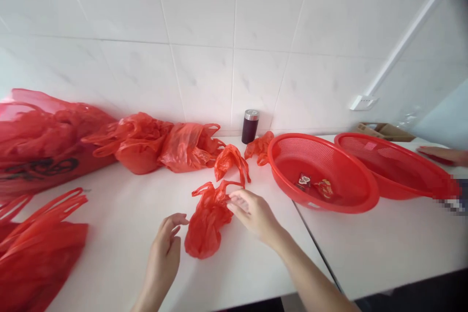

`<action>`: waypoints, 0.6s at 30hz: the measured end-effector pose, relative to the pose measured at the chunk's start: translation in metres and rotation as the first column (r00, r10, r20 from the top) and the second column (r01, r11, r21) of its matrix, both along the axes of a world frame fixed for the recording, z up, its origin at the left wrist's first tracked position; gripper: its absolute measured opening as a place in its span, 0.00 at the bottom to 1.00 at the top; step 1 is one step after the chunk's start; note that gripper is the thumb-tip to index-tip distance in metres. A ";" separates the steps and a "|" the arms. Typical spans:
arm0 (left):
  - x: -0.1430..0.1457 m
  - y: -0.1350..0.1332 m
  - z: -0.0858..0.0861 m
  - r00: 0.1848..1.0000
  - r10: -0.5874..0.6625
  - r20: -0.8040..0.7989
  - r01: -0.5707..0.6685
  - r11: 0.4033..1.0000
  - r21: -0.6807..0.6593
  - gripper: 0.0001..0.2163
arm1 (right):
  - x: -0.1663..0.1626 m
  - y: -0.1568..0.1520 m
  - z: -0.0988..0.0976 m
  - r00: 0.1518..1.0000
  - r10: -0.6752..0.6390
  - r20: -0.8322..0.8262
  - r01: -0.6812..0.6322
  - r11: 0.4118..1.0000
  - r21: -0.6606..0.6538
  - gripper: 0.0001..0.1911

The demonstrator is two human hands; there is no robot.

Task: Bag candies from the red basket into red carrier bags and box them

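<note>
A small filled red plastic bag [205,222] lies on the white table [120,234] in front of me. My right hand [252,214] pinches the bag's upper part near its handles. My left hand [166,248] hovers just left of the bag with its fingers curled and apart, holding nothing. Two more small tied red bags [230,161] [259,147] lie further back.
Larger red bags [146,144] are heaped along the tiled wall, and a flat stack of red bags [32,248] lies at the left edge. Two red mesh baskets [351,195] [431,180] stand right, the nearer holding wrapped sweets [315,186]. A dark cylindrical tin [250,126] stands by the wall. Another person's hand [444,155] reaches in far right.
</note>
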State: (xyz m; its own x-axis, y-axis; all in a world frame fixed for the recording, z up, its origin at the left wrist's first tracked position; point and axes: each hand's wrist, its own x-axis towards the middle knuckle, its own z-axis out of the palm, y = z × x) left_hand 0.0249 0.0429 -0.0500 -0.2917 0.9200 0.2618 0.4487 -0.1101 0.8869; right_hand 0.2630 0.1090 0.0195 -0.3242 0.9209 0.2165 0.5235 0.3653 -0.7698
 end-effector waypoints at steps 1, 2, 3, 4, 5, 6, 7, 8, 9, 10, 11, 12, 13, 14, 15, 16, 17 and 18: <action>0.001 0.000 0.001 0.999 0.031 0.027 -0.031 1.000 0.005 0.13 | -0.016 0.008 -0.011 0.999 -0.047 0.015 0.046 0.999 0.021 0.13; 0.002 0.000 0.002 0.998 0.053 0.047 -0.052 0.999 -0.009 0.11 | -0.030 0.014 -0.021 0.995 -0.094 0.039 0.093 0.995 0.023 0.15; 0.003 -0.001 0.004 0.996 0.070 0.058 -0.068 0.997 -0.042 0.11 | -0.041 0.019 -0.030 0.990 -0.125 0.061 0.125 0.992 0.004 0.16; 0.005 -0.001 0.005 0.995 0.076 0.064 -0.069 0.993 -0.096 0.13 | -0.050 0.021 -0.037 0.990 -0.128 0.062 0.130 0.991 -0.033 0.16; 0.007 -0.001 0.006 0.996 0.067 0.065 -0.055 0.985 -0.164 0.16 | -0.056 0.021 -0.042 0.995 -0.102 0.024 0.104 0.992 -0.079 0.15; 0.009 0.000 0.007 0.997 0.047 0.059 -0.032 0.972 -0.233 0.20 | -0.060 0.020 -0.045 0.997 -0.053 -0.059 0.045 0.992 -0.121 0.12; 0.009 0.001 0.007 0.999 0.018 0.052 -0.002 0.956 -0.292 0.21 | -0.062 0.018 -0.045 0.985 0.002 -0.175 -0.028 0.989 -0.147 0.10; 0.009 0.002 0.007 0.999 -0.003 0.052 0.020 0.944 -0.330 0.20 | -0.060 0.015 -0.044 0.952 0.044 -0.301 -0.093 0.984 -0.152 0.08; 0.006 0.004 0.007 0.998 -0.006 0.068 0.029 0.938 -0.345 0.18 | -0.056 0.012 -0.040 0.907 0.059 -0.416 -0.131 0.981 -0.145 0.08; 0.002 0.005 0.006 0.994 0.012 0.108 0.025 0.940 -0.341 0.17 | -0.049 0.010 -0.035 0.862 0.042 -0.505 -0.131 0.981 -0.141 0.08; -0.004 0.007 0.006 0.983 0.054 0.174 0.005 0.947 -0.322 0.16 | -0.040 0.008 -0.030 0.824 -0.008 -0.566 -0.094 0.984 -0.151 0.09; -0.011 0.008 0.006 0.958 0.099 0.267 -0.017 0.955 -0.295 0.17 | -0.030 0.008 -0.026 0.789 -0.079 -0.610 -0.035 0.984 -0.172 0.10; -0.019 0.009 0.007 0.918 0.131 0.374 -0.030 0.964 -0.264 0.17 | -0.019 0.009 -0.022 0.749 -0.151 -0.645 0.025 0.979 -0.201 0.10; -0.026 0.009 0.008 0.869 0.141 0.475 -0.031 0.972 -0.231 0.17 | -0.008 0.010 -0.020 0.706 -0.209 -0.676 0.066 0.971 -0.231 0.11; -0.033 0.009 0.010 0.818 0.126 0.561 -0.014 0.980 -0.199 0.17 | 0.002 0.012 -0.018 0.666 -0.248 -0.703 0.091 0.963 -0.254 0.11; -0.038 0.009 0.013 0.770 0.098 0.630 0.010 0.986 -0.166 0.16 | 0.010 0.013 -0.018 0.634 -0.270 -0.725 0.102 0.958 -0.267 0.11; -0.042 0.009 0.016 0.726 0.071 0.684 0.034 0.990 -0.138 0.15 | 0.017 0.015 -0.018 0.612 -0.279 -0.740 0.110 0.957 -0.270 0.11; -0.045 0.008 0.020 0.683 0.050 0.728 0.055 0.991 -0.120 0.14 | 0.022 0.016 -0.019 0.598 -0.283 -0.750 0.122 0.957 -0.264 0.12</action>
State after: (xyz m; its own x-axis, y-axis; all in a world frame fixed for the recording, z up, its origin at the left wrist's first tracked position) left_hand -0.0198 0.0510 -0.0303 -0.3391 0.9293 -0.1462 -0.3453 0.0216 0.9383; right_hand 0.2851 0.1248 0.0009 0.0901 0.9872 0.1316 -0.2519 0.1505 -0.9560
